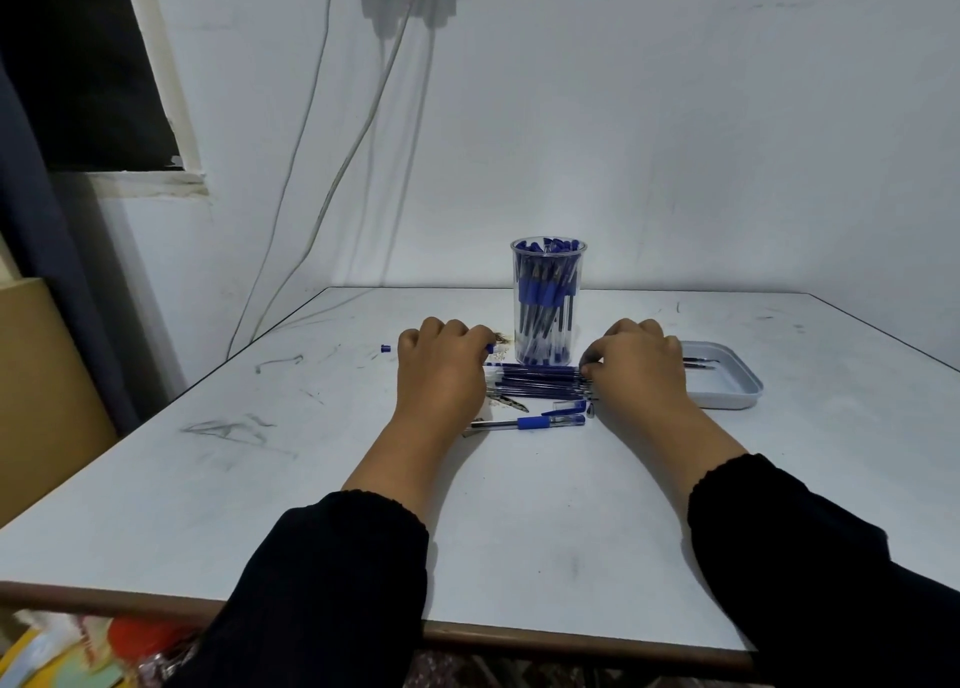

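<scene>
Between left hand [441, 373] and right hand [639, 365], a refill bundle [535, 376] in their curled fingers — pen jar [548, 297] behind.

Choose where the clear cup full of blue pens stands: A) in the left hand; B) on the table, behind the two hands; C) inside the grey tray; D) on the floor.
B: the clear cup stands upright on the table beyond the left hand and right hand, beside the grey tray, not in it.
</scene>
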`<state>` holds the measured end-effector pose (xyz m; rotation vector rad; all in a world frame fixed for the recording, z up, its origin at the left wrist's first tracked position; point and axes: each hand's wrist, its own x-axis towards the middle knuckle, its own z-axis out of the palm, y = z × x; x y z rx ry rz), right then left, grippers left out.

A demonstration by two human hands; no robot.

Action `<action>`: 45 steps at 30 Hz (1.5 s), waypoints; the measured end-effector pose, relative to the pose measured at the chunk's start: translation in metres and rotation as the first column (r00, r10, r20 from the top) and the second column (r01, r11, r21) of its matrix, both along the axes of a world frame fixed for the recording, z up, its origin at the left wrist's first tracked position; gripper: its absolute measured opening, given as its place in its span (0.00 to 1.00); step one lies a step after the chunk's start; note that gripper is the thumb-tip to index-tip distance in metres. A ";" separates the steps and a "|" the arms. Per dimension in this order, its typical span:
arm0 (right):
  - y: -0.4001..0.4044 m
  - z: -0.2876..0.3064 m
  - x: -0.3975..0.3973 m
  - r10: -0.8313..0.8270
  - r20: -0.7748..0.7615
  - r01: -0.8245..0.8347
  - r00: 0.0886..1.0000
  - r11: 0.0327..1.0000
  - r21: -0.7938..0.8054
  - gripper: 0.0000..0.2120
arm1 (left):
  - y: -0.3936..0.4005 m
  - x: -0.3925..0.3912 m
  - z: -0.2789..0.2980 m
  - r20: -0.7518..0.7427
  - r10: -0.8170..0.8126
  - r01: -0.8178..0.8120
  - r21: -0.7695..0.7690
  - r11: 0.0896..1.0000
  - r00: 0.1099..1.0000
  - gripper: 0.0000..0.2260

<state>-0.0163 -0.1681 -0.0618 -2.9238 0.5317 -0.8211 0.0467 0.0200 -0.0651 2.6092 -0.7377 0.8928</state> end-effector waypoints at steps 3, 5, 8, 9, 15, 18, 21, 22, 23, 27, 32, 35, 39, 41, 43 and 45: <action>0.000 -0.001 0.002 -0.026 -0.011 0.026 1.000 1.000 -0.006 0.10 | 0.000 0.000 0.000 -0.009 -0.004 0.004 0.004 1.000 1.000 0.15; -0.001 -0.002 0.001 -0.022 -0.006 0.023 1.000 1.000 0.010 0.11 | -0.001 0.000 0.000 -0.011 -0.007 0.007 0.005 1.000 1.000 0.15; -0.001 -0.002 0.000 -0.005 0.006 0.004 1.000 1.000 0.025 0.12 | -0.001 0.000 0.000 -0.015 -0.014 0.014 0.007 1.000 1.000 0.15; -0.001 -0.002 0.000 0.001 0.009 -0.001 1.000 1.000 0.027 0.12 | -0.001 0.000 0.000 -0.017 -0.016 0.016 0.007 1.000 1.000 0.15; -0.002 0.003 -0.001 0.021 0.005 -0.021 1.000 0.999 0.046 0.11 | -0.001 0.000 -0.001 -0.024 -0.028 0.028 -0.003 1.000 0.999 0.14; -0.005 0.003 -0.001 0.030 0.033 -0.032 0.999 0.997 0.072 0.11 | -0.002 -0.002 -0.001 -0.036 -0.063 0.062 -0.029 0.998 0.997 0.13; -0.011 0.002 -0.002 0.036 0.080 -0.043 0.996 0.995 0.091 0.10 | -0.005 -0.007 -0.001 -0.042 -0.127 0.125 -0.047 0.991 0.991 0.12; -0.014 0.003 -0.003 0.030 0.090 -0.038 0.996 0.995 0.095 0.10 | -0.007 -0.009 -0.001 -0.039 -0.146 0.144 -0.051 0.988 0.988 0.12; -0.017 0.005 -0.004 0.017 0.095 -0.028 0.995 0.994 0.109 0.09 | -0.008 -0.010 -0.002 -0.035 -0.164 0.162 -0.055 0.985 0.986 0.12; -0.037 0.013 -0.009 -0.075 0.116 0.046 0.990 0.970 0.238 0.10 | -0.009 -0.012 -0.002 -0.028 -0.202 0.200 -0.059 0.978 0.979 0.11; -0.056 0.013 -0.016 -0.147 -0.024 0.144 0.989 0.904 0.403 0.20 | -0.012 -0.013 -0.004 -0.051 -0.236 0.233 -0.049 0.971 0.970 0.12; -0.059 0.014 -0.019 -0.140 -0.140 0.190 0.980 0.862 0.469 0.23 | -0.014 -0.015 -0.008 -0.053 -0.267 0.266 -0.022 0.964 0.962 0.12; -0.053 0.018 -0.022 -0.129 -0.320 0.254 0.938 0.886 0.389 0.21 | -0.014 -0.015 -0.009 -0.056 -0.280 0.279 -0.020 0.960 0.958 0.12; -0.053 0.019 -0.022 -0.133 -0.306 0.253 0.943 0.884 0.394 0.20 | -0.013 -0.015 -0.009 -0.063 -0.281 0.280 -0.025 0.960 0.958 0.13; -0.055 0.017 -0.022 -0.139 -0.272 0.244 0.952 0.882 0.403 0.20 | -0.013 -0.015 -0.009 -0.064 -0.281 0.280 -0.023 0.960 0.958 0.13; -0.055 0.015 -0.021 -0.137 -0.293 0.245 0.946 0.894 0.374 0.19 | -0.013 -0.016 -0.009 -0.060 -0.281 0.280 -0.025 0.960 0.958 0.12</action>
